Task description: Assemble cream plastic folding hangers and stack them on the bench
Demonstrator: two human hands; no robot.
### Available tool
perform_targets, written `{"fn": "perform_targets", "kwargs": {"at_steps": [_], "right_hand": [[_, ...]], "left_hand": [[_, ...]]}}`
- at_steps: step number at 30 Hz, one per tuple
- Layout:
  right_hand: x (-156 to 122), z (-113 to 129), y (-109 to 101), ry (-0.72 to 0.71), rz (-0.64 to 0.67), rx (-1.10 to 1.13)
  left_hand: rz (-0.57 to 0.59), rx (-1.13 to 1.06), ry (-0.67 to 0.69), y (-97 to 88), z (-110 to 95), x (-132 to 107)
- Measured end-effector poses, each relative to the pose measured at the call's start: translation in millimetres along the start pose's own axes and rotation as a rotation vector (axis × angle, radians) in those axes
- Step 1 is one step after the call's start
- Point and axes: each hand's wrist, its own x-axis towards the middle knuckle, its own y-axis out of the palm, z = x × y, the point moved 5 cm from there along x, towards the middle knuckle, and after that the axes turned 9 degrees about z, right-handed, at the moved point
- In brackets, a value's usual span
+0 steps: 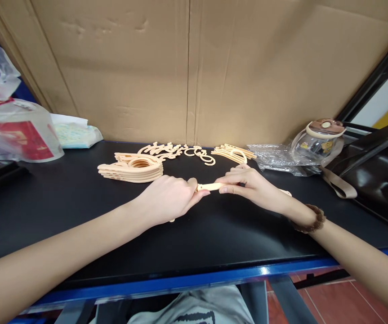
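My left hand [175, 195] is closed around one end of a beige plastic hanger part [210, 186], above the front half of the black table. The other side of that part is pinched between thumb and fingers of my right hand [247, 186]. A pale tip [286, 193] shows beyond the right wrist, and another small pale end lies below the left hand; my hands hide how these connect. Behind the left hand sits a stack of beige hanger pieces [129, 173]. Loose hanger hooks [200, 154] lie farther back, and more slim hanger arms [232, 154] are piled behind the right hand.
A white and red plastic bag [21, 132] and a tissue pack [77, 134] stand at the left. Clear plastic wrap [278, 157], a clear bottle [320, 141] and a dark bag [376, 171] are at the right. Cardboard [129, 72] rises along the back edge.
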Motion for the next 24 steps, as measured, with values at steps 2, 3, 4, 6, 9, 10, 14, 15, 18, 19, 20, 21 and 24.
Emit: {"fn": "perform_targets", "kwargs": {"at_steps": [2,3,4,6,9,10,14,15,18,19,20,21,24], "right_hand": [[-0.3,-0.2,1.1,-0.004,0.01,0.006],[-0.5,0.0,1.7,-0.005,0.017,0.007],[-0.7,0.3,2.1,-0.005,0.021,0.008],[-0.9,1.2,2.4,-0.001,0.028,0.016],[-0.9,1.6,1.9,0.007,0.028,0.046],[-0.8,1.5,1.9,0.009,0.029,0.058],[-0.7,0.2,3.0,0.013,0.042,0.092],[-0.7,0.0,3.2,0.015,0.042,0.095],[-0.8,0.2,3.9,0.019,0.047,0.099],[-0.7,0.6,4.1,0.015,0.05,0.101],[-0.5,1.0,4.0,0.01,0.05,0.101],[-0.3,1.4,4.0,0.004,0.05,0.1],[0.1,1.7,3.9,-0.003,0.053,0.096]], "left_hand": [[-0.041,0.048,0.001,0.4,-0.7,-1.3],[-0.063,0.069,0.003,0.9,-1.0,-2.0],[-0.081,0.085,0.005,1.7,-1.3,-2.6],[-0.103,0.1,0.01,3.5,-1.6,-3.0],[-0.119,0.104,0.013,4.9,-1.8,-2.7],[-0.123,0.106,0.014,4.9,-1.7,-2.6],[-0.118,0.113,0.018,4.6,-1.5,-2.4],[-0.117,0.117,0.017,4.5,-1.5,-2.5],[-0.126,0.135,0.022,4.0,-2.6,-2.9],[-0.131,0.141,0.026,3.8,-3.0,-3.0],[-0.135,0.145,0.029,3.7,-3.5,-3.1],[-0.138,0.148,0.032,3.6,-3.9,-3.1],[-0.152,0.16,0.041,3.2,-4.5,-3.1]]}}
